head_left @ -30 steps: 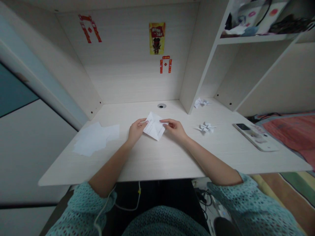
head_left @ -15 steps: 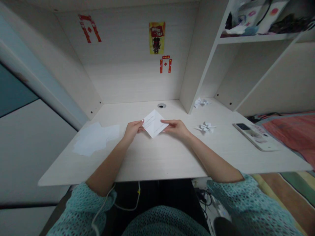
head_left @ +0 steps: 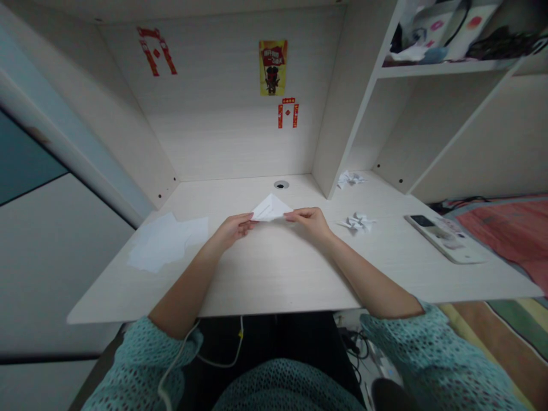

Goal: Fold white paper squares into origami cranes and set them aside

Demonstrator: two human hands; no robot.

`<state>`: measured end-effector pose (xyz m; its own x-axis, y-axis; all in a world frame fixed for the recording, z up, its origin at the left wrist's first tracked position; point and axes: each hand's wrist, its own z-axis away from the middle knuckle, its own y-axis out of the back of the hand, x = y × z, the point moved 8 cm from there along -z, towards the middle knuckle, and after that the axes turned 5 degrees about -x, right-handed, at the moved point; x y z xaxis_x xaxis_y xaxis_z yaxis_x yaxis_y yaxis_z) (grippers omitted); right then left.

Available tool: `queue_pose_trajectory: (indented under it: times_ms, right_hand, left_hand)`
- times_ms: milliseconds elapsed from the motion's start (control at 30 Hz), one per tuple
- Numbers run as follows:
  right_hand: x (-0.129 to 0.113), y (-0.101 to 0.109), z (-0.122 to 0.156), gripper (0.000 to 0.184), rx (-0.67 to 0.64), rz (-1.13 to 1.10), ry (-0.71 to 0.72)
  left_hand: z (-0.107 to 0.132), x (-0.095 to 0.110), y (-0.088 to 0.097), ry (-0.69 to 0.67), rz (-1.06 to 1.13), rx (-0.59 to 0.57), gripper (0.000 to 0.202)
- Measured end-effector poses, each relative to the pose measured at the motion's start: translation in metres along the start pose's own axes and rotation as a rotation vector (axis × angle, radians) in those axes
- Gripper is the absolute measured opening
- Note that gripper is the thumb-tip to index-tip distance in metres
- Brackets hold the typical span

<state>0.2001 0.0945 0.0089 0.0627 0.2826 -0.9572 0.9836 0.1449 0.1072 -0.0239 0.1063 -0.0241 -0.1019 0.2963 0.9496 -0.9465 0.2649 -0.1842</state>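
A small white sheet of paper (head_left: 269, 209) is held just above the middle of the pale desk (head_left: 274, 268), folded into a flat triangle with its point away from me. My left hand (head_left: 231, 228) pinches its left corner. My right hand (head_left: 310, 220) pinches its right corner with thumb and fingers closed. Both forearms reach in over the front edge of the desk, with teal knitted sleeves pushed up to the elbows.
A loose pile of white sheets (head_left: 165, 242) lies at the left. Folded paper shapes sit to the right (head_left: 357, 221) and by the shelf divider (head_left: 350, 178). A white remote-like device (head_left: 443, 238) lies far right. A cable hole (head_left: 281, 184) is at the back.
The paper was a diamond held upright between both hands; it has been tipped down and now shows as a low triangle near the desk. Both hands stayed on its corners.
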Motion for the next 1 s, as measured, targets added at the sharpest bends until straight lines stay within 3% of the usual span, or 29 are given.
queue_pose_trajectory:
  times_ms: [300,567,667,767,833,1000]
  right_hand:
    - [-0.007,0.018,0.005,0.031,0.250,0.033,0.006]
    - [-0.013,0.017,0.006,0.026,0.254,-0.026,0.015]
    - [-0.010,0.021,0.006,0.024,0.297,-0.067,0.020]
    - [-0.008,0.018,0.007,0.024,0.303,-0.085,0.017]
    - [-0.008,0.009,0.008,0.024,0.251,-0.078,0.008]
    - [-0.011,-0.006,0.012,0.024,0.188,-0.066,0.001]
  left_hand:
    - [0.009,-0.010,-0.018,0.155,0.006,-0.186,0.017]
    - [0.012,-0.010,-0.012,0.250,-0.048,-0.197,0.022]
    - [0.008,0.000,-0.003,0.143,-0.153,-0.094,0.032]
    - [0.009,0.021,-0.002,-0.080,-0.262,0.056,0.045]
    - [0.012,0.029,-0.016,-0.193,-0.248,0.022,0.054]
    - [0.024,0.030,-0.049,-0.227,-0.210,-0.059,0.081]
